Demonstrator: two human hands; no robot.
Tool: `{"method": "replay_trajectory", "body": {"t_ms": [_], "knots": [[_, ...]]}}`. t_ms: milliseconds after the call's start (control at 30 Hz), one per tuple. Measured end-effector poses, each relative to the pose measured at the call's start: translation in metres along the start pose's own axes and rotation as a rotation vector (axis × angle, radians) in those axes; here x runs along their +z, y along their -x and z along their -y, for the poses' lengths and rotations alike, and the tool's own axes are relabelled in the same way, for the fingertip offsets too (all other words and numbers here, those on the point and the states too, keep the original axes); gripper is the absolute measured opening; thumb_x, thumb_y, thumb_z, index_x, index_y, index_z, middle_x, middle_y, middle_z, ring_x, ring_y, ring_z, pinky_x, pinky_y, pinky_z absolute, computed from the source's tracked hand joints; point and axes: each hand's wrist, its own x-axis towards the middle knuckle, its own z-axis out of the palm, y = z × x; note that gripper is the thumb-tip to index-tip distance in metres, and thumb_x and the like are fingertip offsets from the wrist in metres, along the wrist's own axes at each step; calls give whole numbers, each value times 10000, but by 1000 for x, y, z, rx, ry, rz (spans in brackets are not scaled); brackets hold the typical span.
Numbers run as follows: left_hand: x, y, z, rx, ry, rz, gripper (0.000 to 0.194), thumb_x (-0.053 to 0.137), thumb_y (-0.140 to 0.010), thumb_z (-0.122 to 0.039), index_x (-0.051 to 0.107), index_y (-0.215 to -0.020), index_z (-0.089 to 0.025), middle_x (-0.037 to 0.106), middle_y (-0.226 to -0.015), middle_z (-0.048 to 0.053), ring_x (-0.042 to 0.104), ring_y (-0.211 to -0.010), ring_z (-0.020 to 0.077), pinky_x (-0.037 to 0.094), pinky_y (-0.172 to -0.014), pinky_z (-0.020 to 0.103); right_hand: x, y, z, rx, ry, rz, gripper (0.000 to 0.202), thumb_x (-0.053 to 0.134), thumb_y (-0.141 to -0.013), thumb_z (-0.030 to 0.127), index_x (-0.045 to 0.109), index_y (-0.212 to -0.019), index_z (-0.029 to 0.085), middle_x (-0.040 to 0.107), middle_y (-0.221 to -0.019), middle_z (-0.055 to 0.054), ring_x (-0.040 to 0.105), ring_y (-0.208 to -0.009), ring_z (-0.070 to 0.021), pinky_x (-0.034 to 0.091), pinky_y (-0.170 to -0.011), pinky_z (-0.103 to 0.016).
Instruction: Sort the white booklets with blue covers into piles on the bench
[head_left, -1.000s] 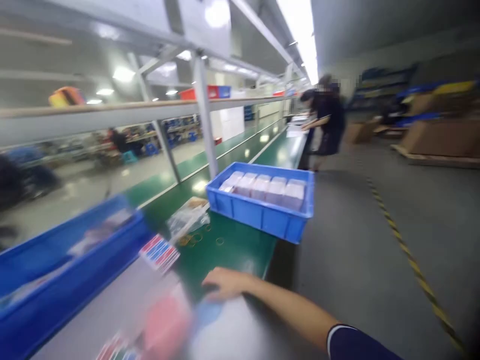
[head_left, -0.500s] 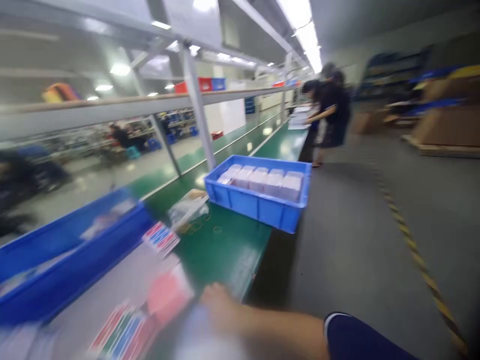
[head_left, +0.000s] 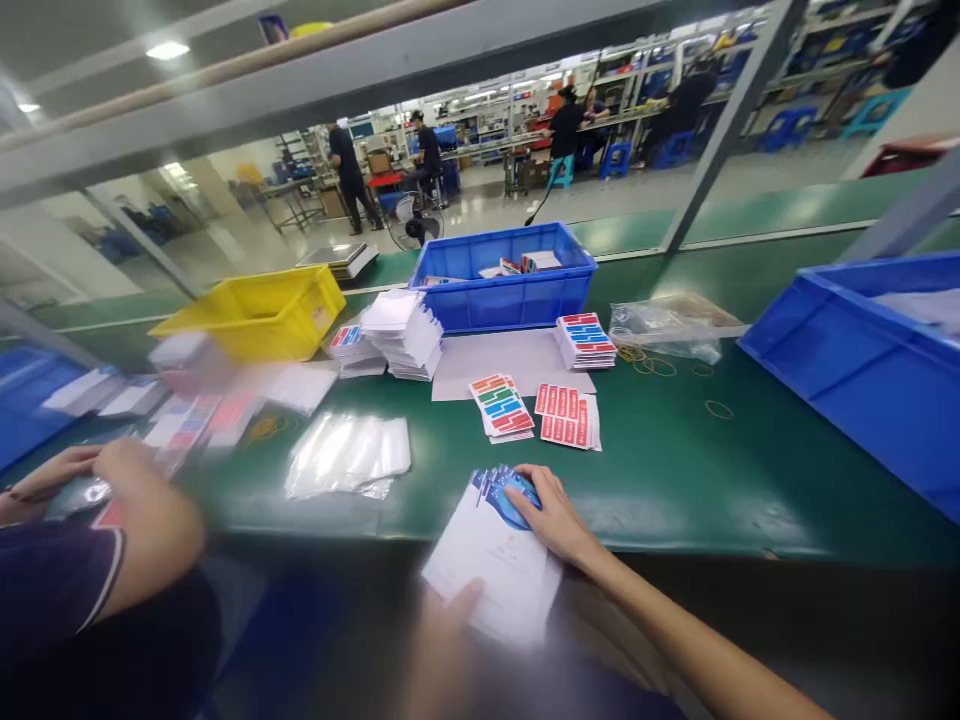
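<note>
A fanned stack of white leaflets [head_left: 491, 560] with a blue printed end lies at the table's front edge. My right hand [head_left: 551, 515] grips its upper right corner, the thumb on top of the blue print. At the lower left edge, my left hand [head_left: 450, 625] is blurred, with its thumb over the leaflets and the other fingers hidden beneath. Just beyond are a small pile of cards with coloured stripes [head_left: 501, 408] and some red-printed cards [head_left: 568, 417]. A pile of clear plastic bags [head_left: 349, 458] lies to the left.
Blue bins stand at the back [head_left: 502, 305] and right [head_left: 847, 370], with a yellow bin [head_left: 262, 315] at left. White stacks [head_left: 401, 335] and striped cards [head_left: 585, 340] flank a grey sheet [head_left: 495, 365]. A co-worker's arm [head_left: 150, 510] works at left. Rubber bands [head_left: 652, 365] lie at right.
The view has swung left from the aisle to the table in front. Earlier one blurred arm reached over the table; both my hands now hold the leaflets.
</note>
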Motion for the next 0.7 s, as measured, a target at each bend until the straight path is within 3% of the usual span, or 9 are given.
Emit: {"method": "replay_trajectory", "body": {"t_ms": [133, 233, 300, 433, 533, 633, 700], "knots": [[-36, -33, -32, 86, 15, -5, 534, 755, -618, -444, 650, -1052, -152, 733, -940, 105, 679, -969, 318, 572, -844, 415, 27, -43, 39, -187, -188, 50, 587, 315, -926, 622, 353, -1333, 202, 522, -1290, -106, 524, -1176, -227, 407, -1025, -372], [-60, -65, -46, 286, -141, -10, 557, 768, -605, -337, 605, -1106, -157, 710, -985, 83, 671, -914, 257, 564, -811, 353, 44, -72, 57, -336, -376, 43, 728, 261, -898, 710, 251, -1419, 202, 476, -1352, -111, 488, -1226, -232, 359, -1073, -369], [-68, -85, -44, 413, -266, 26, 497, 722, -664, -295, 579, -1122, -162, 696, -1020, 89, 668, -899, 228, 560, -793, 327, 54, -86, 57, -399, -495, 35, 788, 294, -869, 747, 248, -1429, 194, 482, -1337, -126, 491, -1215, -255, 353, -1073, -396], [-65, -113, -18, 402, -215, 111, 541, 684, -746, -298, 464, -1226, -183, 658, -1187, 138, 640, -1080, 241, 527, -923, 351, 66, -100, 40, -394, -557, 60, 750, 314, -879, 727, 310, -1413, 200, 517, -1303, -139, 481, -1223, -285, 332, -1076, -456], [-55, -120, -2, 338, -123, 75, 679, 707, -744, -321, 363, -1318, -208, 602, -1284, 153, 585, -1183, 252, 505, -968, 360, 70, -105, 33, -377, -619, 126, 762, 340, -871, 728, 276, -1451, 237, 453, -1409, -130, 403, -1314, -296, 270, -1113, -491], [-48, -124, -2, 307, -132, 8, 797, 731, -722, -363, 308, -1379, -203, 556, -1328, 163, 543, -1227, 264, 478, -999, 376, 73, -112, 38, -356, -694, 221, 810, 353, -862, 735, 180, -1496, 262, 319, -1522, -113, 286, -1399, -297, 197, -1143, -513], [-47, -128, -9, 271, -137, -26, 938, 773, -662, -424, 266, -1420, -203, 522, -1359, 166, 526, -1240, 282, 474, -996, 380, 75, -117, 44, -328, -705, 297, 845, 377, -853, 737, 147, -1507, 254, 316, -1524, -121, 292, -1397, -302, 212, -1138, -512]]}}
